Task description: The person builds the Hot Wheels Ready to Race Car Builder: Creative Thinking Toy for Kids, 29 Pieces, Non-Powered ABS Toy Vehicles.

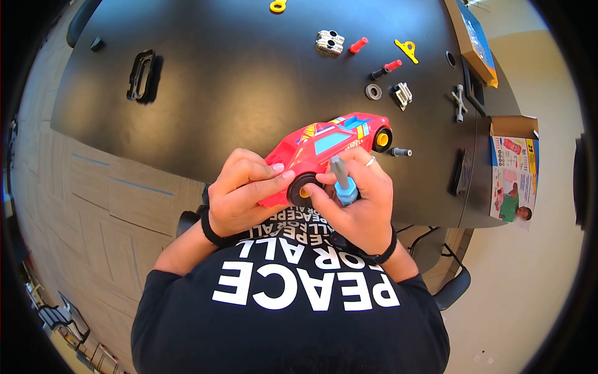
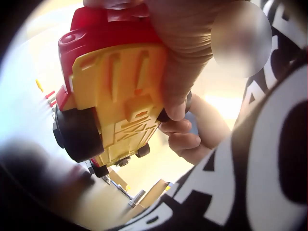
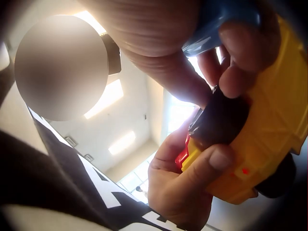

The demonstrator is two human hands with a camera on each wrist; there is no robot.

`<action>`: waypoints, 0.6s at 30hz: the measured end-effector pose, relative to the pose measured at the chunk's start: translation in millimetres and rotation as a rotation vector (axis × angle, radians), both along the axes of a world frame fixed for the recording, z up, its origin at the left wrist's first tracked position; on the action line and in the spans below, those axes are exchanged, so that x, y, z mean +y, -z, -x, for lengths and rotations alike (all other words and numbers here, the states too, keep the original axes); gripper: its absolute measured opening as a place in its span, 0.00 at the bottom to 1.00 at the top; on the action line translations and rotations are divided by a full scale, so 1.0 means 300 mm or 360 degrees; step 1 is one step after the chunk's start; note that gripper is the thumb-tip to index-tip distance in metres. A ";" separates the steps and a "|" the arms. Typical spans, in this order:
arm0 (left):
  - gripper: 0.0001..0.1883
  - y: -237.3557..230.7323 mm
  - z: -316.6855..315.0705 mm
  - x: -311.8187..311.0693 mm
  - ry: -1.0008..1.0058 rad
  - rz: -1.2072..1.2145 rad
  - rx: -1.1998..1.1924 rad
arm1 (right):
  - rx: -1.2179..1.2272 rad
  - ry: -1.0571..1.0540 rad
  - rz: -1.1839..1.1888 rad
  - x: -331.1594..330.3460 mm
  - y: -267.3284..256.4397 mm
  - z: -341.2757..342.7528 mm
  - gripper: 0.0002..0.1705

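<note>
A red toy car [image 1: 298,149] with blue windows is held up over the table edge near the chest. The left hand [image 1: 244,187] grips its near end, thumb along the side. At the near wheel [image 1: 303,189], the thumb and a finger of the right hand [image 1: 364,206] touch the yellow hub. That same hand holds a screwdriver with a blue handle [image 1: 346,192], its grey shaft pointing up. In the left wrist view the yellow underside [image 2: 127,91] shows. The right wrist view has the black wheel [image 3: 221,120] between the two hands.
On the dark table [image 1: 205,75] lie a silver engine piece [image 1: 329,42], a second silver piece [image 1: 402,95], red and black pegs, a grey ring [image 1: 373,92], a yellow tool [image 1: 407,51] and a black frame [image 1: 142,76]. A printed box [image 1: 514,168] stands at right.
</note>
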State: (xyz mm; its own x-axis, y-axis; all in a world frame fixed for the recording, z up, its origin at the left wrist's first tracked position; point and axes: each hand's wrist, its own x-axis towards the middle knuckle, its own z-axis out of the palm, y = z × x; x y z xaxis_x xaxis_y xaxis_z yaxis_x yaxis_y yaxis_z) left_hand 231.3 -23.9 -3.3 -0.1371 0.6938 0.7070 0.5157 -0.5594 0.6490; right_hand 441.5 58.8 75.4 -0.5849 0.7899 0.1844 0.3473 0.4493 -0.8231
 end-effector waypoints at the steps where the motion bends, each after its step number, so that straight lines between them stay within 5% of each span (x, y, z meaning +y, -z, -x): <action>1: 0.29 -0.001 0.000 -0.001 -0.0015 0.0025 -0.0003 | 0.0003 0.0008 0.0001 0.003 0.004 0.002 0.14; 6: 0.27 -0.006 0.005 0.002 -0.0061 0.0071 -0.0053 | 0.0188 -0.0230 -0.0069 0.010 0.008 0.011 0.20; 13: 0.26 0.004 0.003 0.002 -0.0093 0.0139 -0.0155 | 0.0177 -0.0144 -0.0160 0.016 0.024 -0.013 0.22; 18: 0.30 0.024 0.046 -0.022 -0.0167 0.0180 -0.0171 | 0.0391 0.0392 -0.0009 0.142 0.108 -0.184 0.16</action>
State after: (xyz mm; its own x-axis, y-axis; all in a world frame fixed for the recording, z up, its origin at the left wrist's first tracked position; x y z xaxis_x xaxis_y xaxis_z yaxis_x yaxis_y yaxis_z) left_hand 217.5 -30.4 -10.6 -0.2833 0.7460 0.6026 0.4920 -0.4263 0.7591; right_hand 496.8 101.3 43.0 -0.3141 0.9004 0.3011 0.2375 0.3816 -0.8933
